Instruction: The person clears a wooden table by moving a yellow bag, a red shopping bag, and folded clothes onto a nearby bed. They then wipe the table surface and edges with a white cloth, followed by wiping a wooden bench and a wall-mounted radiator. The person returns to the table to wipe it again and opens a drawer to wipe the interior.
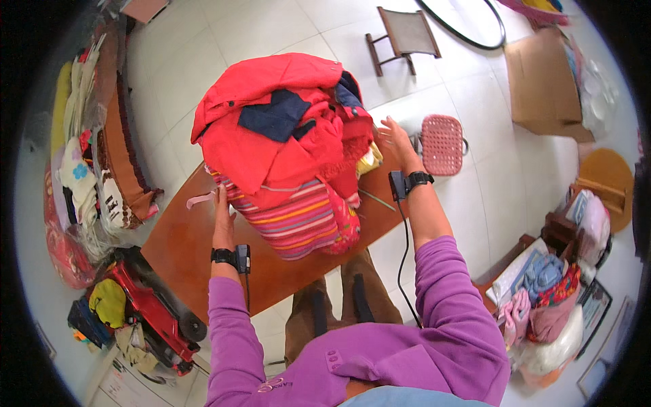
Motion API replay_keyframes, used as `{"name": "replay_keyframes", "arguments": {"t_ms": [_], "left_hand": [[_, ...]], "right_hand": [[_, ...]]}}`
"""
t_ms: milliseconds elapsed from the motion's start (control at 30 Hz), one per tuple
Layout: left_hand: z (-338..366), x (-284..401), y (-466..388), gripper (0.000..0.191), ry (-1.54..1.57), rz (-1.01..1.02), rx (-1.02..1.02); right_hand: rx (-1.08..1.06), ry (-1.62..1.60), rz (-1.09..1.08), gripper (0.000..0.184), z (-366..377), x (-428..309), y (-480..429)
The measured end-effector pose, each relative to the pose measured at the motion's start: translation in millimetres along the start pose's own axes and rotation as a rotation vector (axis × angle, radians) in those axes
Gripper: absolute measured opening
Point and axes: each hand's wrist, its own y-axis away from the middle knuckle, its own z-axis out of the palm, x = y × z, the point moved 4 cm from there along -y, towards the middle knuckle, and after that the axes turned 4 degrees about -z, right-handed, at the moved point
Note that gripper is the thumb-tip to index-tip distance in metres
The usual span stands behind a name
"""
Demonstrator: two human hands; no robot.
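Note:
A heap of clothes stands on a brown wooden table [175, 239]. On top lies a red jacket [285, 168] with a dark navy patch of cloth [274, 114] showing in its folds. Beneath it bulges a striped multicoloured garment [295, 219], beside red flowered cloth [348, 229]. My left hand [223, 216] is upright at the heap's left side, fingers extended; whether it touches the cloth I cannot tell. Past the heap's right side, my right hand [396, 140] is raised with fingers spread, holding nothing. A yellow packet or cloth [370, 160] peeks out near it.
A pink strap [199, 200] and a thin green strip [376, 199] lie on the table. Right of it are a pink woven basket [442, 145], a folding stool [407, 33] and a cardboard box [544, 84]. A red toy car [147, 310] stands at left. Cables hang from both wrist devices.

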Motion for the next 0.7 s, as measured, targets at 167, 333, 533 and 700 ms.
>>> {"name": "replay_keyframes", "arguments": {"t_ms": [167,333,533,700], "left_hand": [[3,-22,-52,0.089,0.191,0.007,-0.067],[0,-19,-66,0.066,0.396,0.087,-0.238],[-4,-18,-91,0.071,0.43,0.006,-0.276],[-1,-55,-114,0.075,0.36,-0.037,-0.265]], "right_hand": [[-0.22,-0.269,0.033,0.064,63,-39,-11],[-0.397,-0.003,-0.309,0.066,98,-80,24],[-0.385,0.006,-0.217,0.066,98,-85,-7],[-0.407,-0.007,-0.164,0.065,100,-75,-43]]}}
